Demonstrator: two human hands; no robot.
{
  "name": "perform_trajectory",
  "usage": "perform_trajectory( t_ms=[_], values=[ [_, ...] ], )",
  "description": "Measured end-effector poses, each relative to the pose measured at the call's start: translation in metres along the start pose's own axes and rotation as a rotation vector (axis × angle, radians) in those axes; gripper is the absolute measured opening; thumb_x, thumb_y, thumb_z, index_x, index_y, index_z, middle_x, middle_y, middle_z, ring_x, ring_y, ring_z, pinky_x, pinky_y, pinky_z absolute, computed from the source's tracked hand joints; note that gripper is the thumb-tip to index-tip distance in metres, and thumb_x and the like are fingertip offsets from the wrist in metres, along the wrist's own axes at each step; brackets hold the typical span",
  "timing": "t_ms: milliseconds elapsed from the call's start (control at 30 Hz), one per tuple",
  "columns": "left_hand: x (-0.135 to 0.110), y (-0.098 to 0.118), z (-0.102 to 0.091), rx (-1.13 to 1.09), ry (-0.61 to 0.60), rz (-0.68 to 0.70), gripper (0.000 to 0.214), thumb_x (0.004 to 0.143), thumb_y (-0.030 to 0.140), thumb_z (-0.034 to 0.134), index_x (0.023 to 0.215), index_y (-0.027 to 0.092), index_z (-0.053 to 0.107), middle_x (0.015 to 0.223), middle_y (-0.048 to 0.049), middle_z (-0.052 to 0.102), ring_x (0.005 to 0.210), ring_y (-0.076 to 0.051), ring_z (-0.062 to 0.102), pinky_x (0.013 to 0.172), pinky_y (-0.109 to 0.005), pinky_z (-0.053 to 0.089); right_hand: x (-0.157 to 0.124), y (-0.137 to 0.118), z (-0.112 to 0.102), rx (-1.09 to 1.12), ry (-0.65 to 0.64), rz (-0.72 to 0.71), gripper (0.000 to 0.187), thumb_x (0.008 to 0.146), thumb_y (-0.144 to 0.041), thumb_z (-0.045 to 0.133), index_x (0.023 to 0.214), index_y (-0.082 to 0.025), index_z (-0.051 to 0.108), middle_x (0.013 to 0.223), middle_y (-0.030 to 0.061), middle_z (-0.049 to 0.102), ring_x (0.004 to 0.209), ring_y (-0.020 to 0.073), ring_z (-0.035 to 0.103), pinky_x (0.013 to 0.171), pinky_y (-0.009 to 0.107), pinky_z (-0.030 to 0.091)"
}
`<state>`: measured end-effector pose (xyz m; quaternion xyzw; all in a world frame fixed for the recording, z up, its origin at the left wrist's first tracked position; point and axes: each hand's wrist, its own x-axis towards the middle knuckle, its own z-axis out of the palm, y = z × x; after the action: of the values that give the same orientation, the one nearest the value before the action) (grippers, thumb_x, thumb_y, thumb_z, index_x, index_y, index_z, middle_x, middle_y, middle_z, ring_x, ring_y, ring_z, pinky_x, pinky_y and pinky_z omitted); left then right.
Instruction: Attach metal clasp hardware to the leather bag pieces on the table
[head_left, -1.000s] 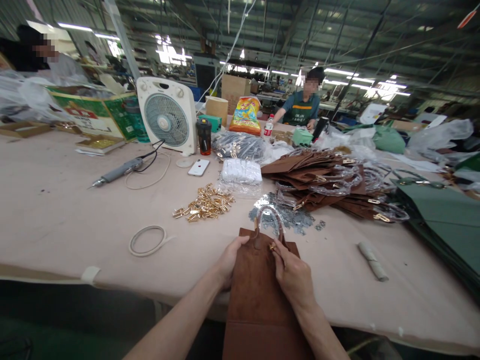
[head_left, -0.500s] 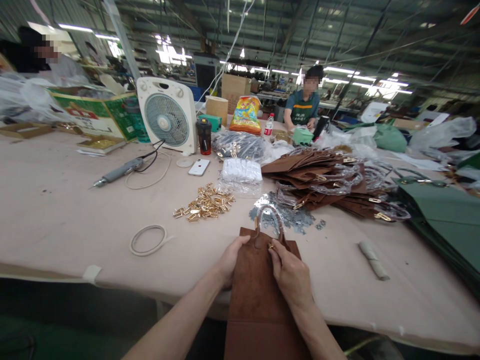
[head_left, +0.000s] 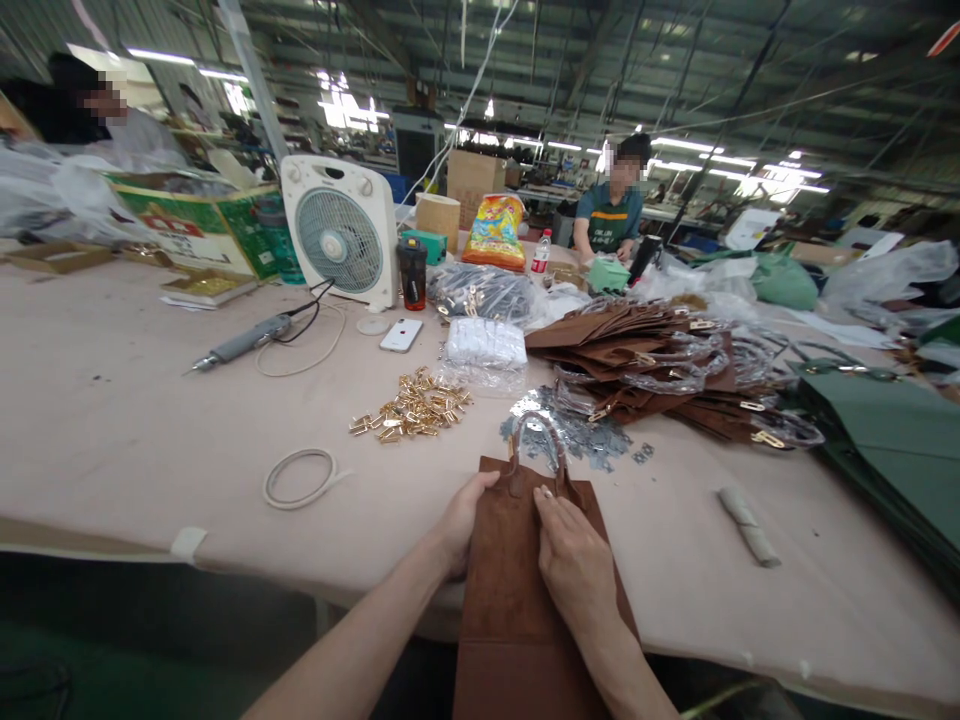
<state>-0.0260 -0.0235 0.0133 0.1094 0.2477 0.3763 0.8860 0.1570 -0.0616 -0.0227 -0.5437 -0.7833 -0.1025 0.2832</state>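
A brown suede-like bag panel (head_left: 506,560) with a plastic-wrapped looped handle (head_left: 541,425) hangs over the table's near edge. My left hand (head_left: 459,525) is closed on the panel's left edge, thumb on the front face and the other fingers hidden behind. My right hand (head_left: 577,555) lies on the panel below the handle's right end, its fingers stretched out and fingertips touching the surface. A tiny bright spot shows at those fingertips; I cannot tell whether it is metal. Beyond the handle are flat grey metal plates (head_left: 581,430) and a pile of gold-coloured metal fittings (head_left: 416,405).
Brown bag pieces (head_left: 637,350) are stacked at the right, beside green ones (head_left: 892,430). A tape roll (head_left: 271,490), corded grey tool (head_left: 244,345), phone (head_left: 401,335) and fan (head_left: 341,235) are left. A grey roll (head_left: 750,527) lies right. A co-worker (head_left: 609,210) sits opposite.
My right hand has gone from pinching a small gold-coloured piece at the panel to lying with straighter fingers on it. My left hand keeps its hold. The view has shifted slightly.
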Motion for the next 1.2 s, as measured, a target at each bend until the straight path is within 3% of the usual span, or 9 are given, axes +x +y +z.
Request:
perform_trajectory(
  t_ms=[200, 433, 567, 700, 767, 833, 900, 1067, 1200],
  values=[
    [-0.001, 0.001, 0.0, -0.005, 0.037, -0.004, 0.051, 0.096, 0.041, 0.054, 0.127, 0.003, 0.069, 0.108, -0.017, 0.081, 0.107, -0.032, 0.077, 0.104, -0.04, 0.054, -0.008, -0.005, 0.003, 0.029, -0.047, 0.041, 0.067, 0.091, 0.0, 0.038, 0.153, -0.02, 0.054, 0.144, 0.0095, 0.065, 0.133, 0.0296, 0.06, 0.109, 0.047, 0.056],
    [-0.004, -0.003, 0.004, 0.064, -0.01, -0.005, 0.049, 0.092, 0.042, 0.064, 0.121, 0.004, 0.071, 0.105, -0.018, 0.081, 0.107, -0.033, 0.076, 0.101, -0.041, 0.056, -0.016, 0.0, 0.007, 0.11, -0.034, 0.116, 0.059, 0.099, -0.009, 0.039, 0.154, -0.025, 0.053, 0.15, 0.0051, 0.06, 0.138, 0.0292, 0.057, 0.111, 0.051, 0.055],
    [-0.004, -0.002, -0.001, 0.277, 0.059, 0.287, 0.05, 0.079, 0.034, 0.081, 0.122, 0.009, 0.07, 0.111, -0.0175, 0.079, 0.106, -0.036, 0.075, 0.102, -0.047, 0.053, -0.014, 0.003, 0.004, 0.216, 0.041, 0.117, 0.048, 0.104, -0.017, 0.043, 0.147, -0.026, 0.06, 0.144, 0.0069, 0.065, 0.133, 0.0275, 0.062, 0.109, 0.049, 0.057],
    [-0.01, 0.008, -0.014, 0.744, 0.364, 0.715, 0.077, 0.063, 0.019, 0.091, 0.134, 0.018, 0.062, 0.127, -0.0128, 0.07, 0.125, -0.034, 0.062, 0.115, -0.044, 0.039, -0.013, 0.004, 0.006, 0.26, 0.086, 0.088, 0.037, 0.106, -0.026, 0.047, 0.136, -0.024, 0.069, 0.136, 0.0094, 0.07, 0.126, 0.0285, 0.067, 0.105, 0.05, 0.06],
    [-0.015, 0.009, -0.016, 1.052, 0.406, 0.823, 0.066, 0.068, 0.017, 0.085, 0.131, 0.022, 0.063, 0.129, -0.0098, 0.065, 0.123, -0.03, 0.059, 0.113, -0.041, 0.038, -0.014, 0.007, 0.008, 0.25, 0.076, 0.055, 0.036, 0.107, -0.031, 0.047, 0.133, -0.023, 0.071, 0.135, 0.01, 0.07, 0.124, 0.0293, 0.068, 0.103, 0.051, 0.061],
    [-0.018, 0.006, -0.015, 1.287, 0.4, 0.814, 0.038, 0.076, 0.019, 0.078, 0.112, 0.022, 0.068, 0.122, -0.0084, 0.062, 0.11, -0.027, 0.06, 0.103, -0.038, 0.044, -0.016, 0.012, 0.012, 0.238, 0.078, 0.002, 0.037, 0.108, -0.036, 0.047, 0.132, -0.022, 0.071, 0.135, 0.0102, 0.071, 0.121, 0.0296, 0.07, 0.1, 0.049, 0.063],
    [-0.019, 0.001, -0.013, 1.376, 0.481, 0.784, 0.023, 0.078, 0.024, 0.077, 0.096, 0.02, 0.065, 0.116, -0.0084, 0.06, 0.101, -0.025, 0.06, 0.093, -0.037, 0.046, -0.017, 0.021, 0.019, 0.24, 0.101, -0.074, 0.037, 0.106, -0.041, 0.05, 0.129, -0.022, 0.072, 0.133, 0.01, 0.072, 0.117, 0.0301, 0.072, 0.096, 0.046, 0.065],
    [-0.017, -0.005, -0.016, 1.338, 0.635, 0.79, 0.015, 0.094, 0.036, 0.063, 0.096, 0.022, 0.06, 0.107, -0.0109, 0.065, 0.098, -0.028, 0.06, 0.088, -0.039, 0.043, -0.015, 0.043, 0.034, 0.324, 0.13, -0.182, 0.037, 0.101, -0.047, 0.058, 0.123, -0.024, 0.075, 0.128, 0.0096, 0.074, 0.109, 0.031, 0.076, 0.089, 0.043, 0.067],
    [-0.016, -0.002, -0.021, 1.163, 0.671, 0.825, 0.019, 0.102, 0.037, 0.048, 0.104, 0.022, 0.059, 0.099, -0.0124, 0.069, 0.095, -0.031, 0.063, 0.088, -0.041, 0.041, -0.009, 0.033, 0.023, 0.371, 0.127, 0.016, 0.045, 0.1, -0.053, 0.058, 0.131, -0.023, 0.07, 0.132, 0.01, 0.072, 0.114, 0.0318, 0.073, 0.095, 0.043, 0.063]
  ],
)
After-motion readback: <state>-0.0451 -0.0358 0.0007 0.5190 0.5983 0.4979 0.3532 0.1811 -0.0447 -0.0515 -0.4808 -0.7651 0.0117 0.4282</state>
